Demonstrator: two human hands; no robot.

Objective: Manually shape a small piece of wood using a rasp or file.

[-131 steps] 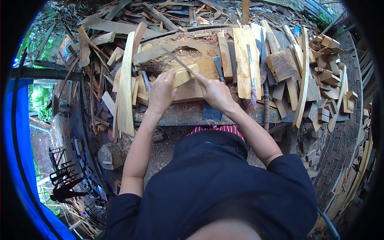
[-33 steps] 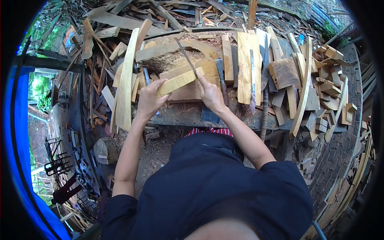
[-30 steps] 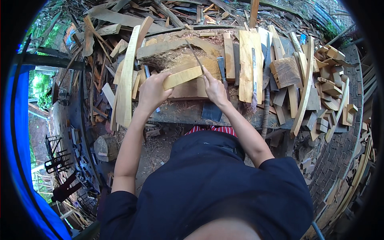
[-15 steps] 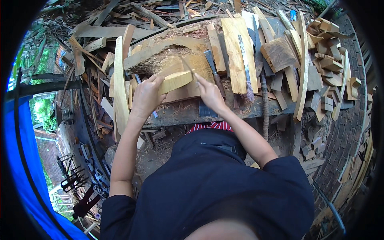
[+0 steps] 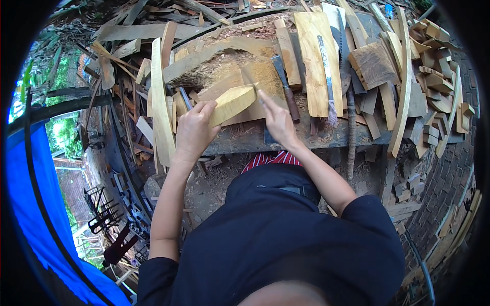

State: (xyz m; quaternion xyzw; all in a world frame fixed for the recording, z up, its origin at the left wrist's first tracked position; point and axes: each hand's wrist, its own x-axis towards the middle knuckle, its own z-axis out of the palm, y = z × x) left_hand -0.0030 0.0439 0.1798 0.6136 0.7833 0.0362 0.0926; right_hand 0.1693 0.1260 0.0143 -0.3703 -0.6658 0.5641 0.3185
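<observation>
My left hand grips a pale yellow wood block by its left end, fingers over the top. The block is raised at a tilt over the workbench, its right end cut to a slanted point. In my right hand is a knife, its thin blade blurred and pointing away from me, against or just beside the block's pointed end. My fist hides the handle. Behind the block lies a brown board. A chisel with a dark wooden handle rests to the right of my right hand.
A broad pale plank carries a long metal blade with a cloth-wrapped end. Beyond it lies a toothed saw. Curved strips lean at the left; another stands right, beside heaped wood blocks. Wood shavings cover the bench.
The whole view has shifted, so the bench and its things sit farther right in the picture. Both hands keep their holds, and the block's pointed end now slants upward a little more.
</observation>
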